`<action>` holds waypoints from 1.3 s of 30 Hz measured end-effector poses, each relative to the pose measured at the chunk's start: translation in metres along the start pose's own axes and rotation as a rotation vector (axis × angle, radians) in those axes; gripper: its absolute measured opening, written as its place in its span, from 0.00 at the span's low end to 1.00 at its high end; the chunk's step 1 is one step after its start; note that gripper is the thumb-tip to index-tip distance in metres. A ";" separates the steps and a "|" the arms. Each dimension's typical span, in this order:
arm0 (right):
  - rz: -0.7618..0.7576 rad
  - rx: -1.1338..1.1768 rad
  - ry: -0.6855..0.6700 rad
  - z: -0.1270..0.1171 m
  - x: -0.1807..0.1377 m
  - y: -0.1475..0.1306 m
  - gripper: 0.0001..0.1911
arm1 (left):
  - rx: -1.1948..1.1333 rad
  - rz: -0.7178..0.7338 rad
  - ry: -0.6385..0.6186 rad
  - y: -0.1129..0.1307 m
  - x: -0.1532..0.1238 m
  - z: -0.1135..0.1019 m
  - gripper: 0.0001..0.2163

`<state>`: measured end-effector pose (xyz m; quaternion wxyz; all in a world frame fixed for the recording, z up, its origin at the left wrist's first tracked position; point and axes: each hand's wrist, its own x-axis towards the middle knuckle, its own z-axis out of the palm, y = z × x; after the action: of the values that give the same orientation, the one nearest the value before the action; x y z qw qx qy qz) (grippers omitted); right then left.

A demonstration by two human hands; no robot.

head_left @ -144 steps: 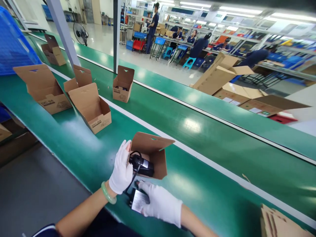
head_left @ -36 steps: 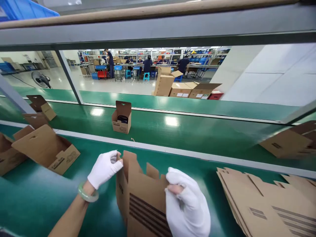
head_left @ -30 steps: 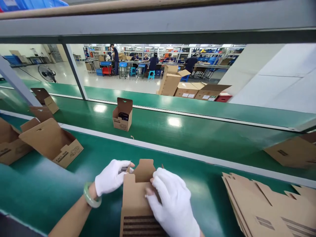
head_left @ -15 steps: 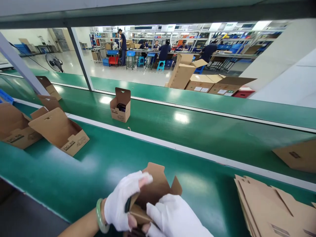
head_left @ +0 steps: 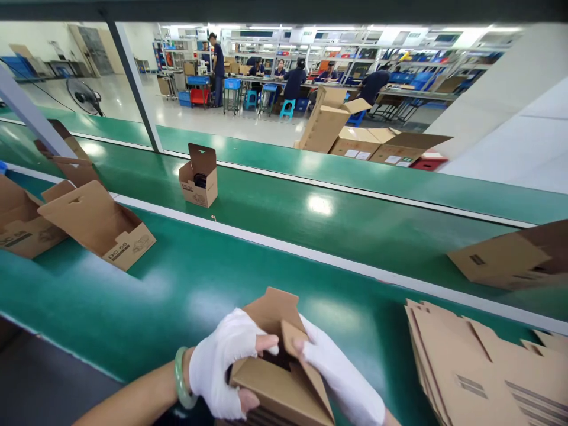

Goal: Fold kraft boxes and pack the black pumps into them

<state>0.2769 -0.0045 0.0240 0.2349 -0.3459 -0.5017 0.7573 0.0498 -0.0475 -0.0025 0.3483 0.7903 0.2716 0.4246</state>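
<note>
A brown cardboard box (head_left: 279, 387), partly folded up, sits between my two gloved hands at the front of the green bench. My left hand (head_left: 228, 361), in a white glove with bare fingertips and a green bangle at the wrist, grips its left side. The thumb lies below on the front panel while another finger reaches over the opening. On the other side, my right hand (head_left: 326, 361) pinches a raised side flap (head_left: 306, 367) of the box. The box's underside and part of its inside are hidden.
Flat cardboard blanks (head_left: 483, 367) are stacked at right. Two open boxes, one the printed box (head_left: 126, 245), stand at left. On the conveyor (head_left: 275, 195) are a box with a dark item (head_left: 199, 186) and another box (head_left: 501, 260). People work at benches beyond.
My right hand has moved from the box's front to its right flap. The box is turned and more opened out. Boxes on the conveyor have shifted left.
</note>
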 end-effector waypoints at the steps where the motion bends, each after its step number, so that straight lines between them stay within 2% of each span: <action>1: 0.029 0.027 -0.037 0.004 0.001 -0.003 0.32 | 0.036 -0.047 0.021 0.000 -0.003 0.001 0.37; 3: 0.067 0.055 -0.068 0.007 0.002 -0.009 0.33 | 0.051 -0.178 0.062 0.001 -0.008 0.004 0.45; 6: 0.118 0.051 -0.126 -0.003 0.001 -0.012 0.30 | -0.211 -0.334 0.066 0.002 -0.011 0.007 0.53; 9: 0.151 0.063 -0.266 -0.027 0.001 -0.015 0.32 | -0.489 -0.303 0.066 0.003 -0.009 0.010 0.54; 12: 0.129 -0.004 -0.273 -0.040 0.005 -0.031 0.34 | -0.419 -0.256 0.081 0.003 -0.008 0.011 0.53; 14: 0.139 -0.242 -0.287 -0.034 0.011 -0.047 0.30 | -0.345 -0.236 0.080 0.003 -0.008 0.011 0.51; 18: 0.218 -0.876 -0.388 0.003 0.026 -0.073 0.21 | -0.350 -0.189 0.061 0.001 -0.008 0.010 0.50; 22: 0.365 -1.212 -0.321 0.030 0.035 -0.070 0.19 | -0.320 -0.209 0.046 -0.006 -0.012 0.014 0.52; 25: 0.334 -1.381 -0.248 0.030 0.038 -0.060 0.25 | -0.336 -0.188 0.042 -0.009 -0.013 0.015 0.55; 27: 0.253 -1.425 -0.232 0.023 0.036 -0.059 0.27 | -0.332 -0.216 0.063 -0.009 -0.011 0.009 0.54; 29: 0.058 -1.446 -0.135 0.015 0.030 -0.063 0.26 | -0.336 -0.301 0.127 -0.010 -0.007 -0.003 0.50; 31: -0.276 -1.495 0.071 0.011 0.019 -0.069 0.25 | -0.331 -0.419 0.269 -0.014 -0.001 -0.022 0.43; 33: -0.622 -1.561 0.191 0.016 0.006 -0.071 0.23 | -0.340 -0.545 0.504 -0.023 0.007 -0.042 0.34; 34: -0.744 -1.609 0.162 0.021 0.000 -0.069 0.22 | -0.378 -0.614 0.642 -0.029 0.011 -0.051 0.29; 36: -0.915 -1.710 -0.003 0.035 -0.009 -0.058 0.19 | -0.539 -0.735 0.883 -0.041 0.019 -0.066 0.23; 37: -0.966 -1.762 -0.075 0.041 -0.012 -0.050 0.17 | -0.637 -0.775 0.953 -0.047 0.023 -0.071 0.22; 39: -1.036 -1.855 -0.115 0.049 -0.012 -0.035 0.14 | -0.791 -0.823 0.968 -0.056 0.028 -0.075 0.20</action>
<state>0.2482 -0.0289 0.0722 0.1489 -0.0976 -0.9791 -0.0984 -0.0087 0.0310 -0.0027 0.5790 0.1655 0.4951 0.6263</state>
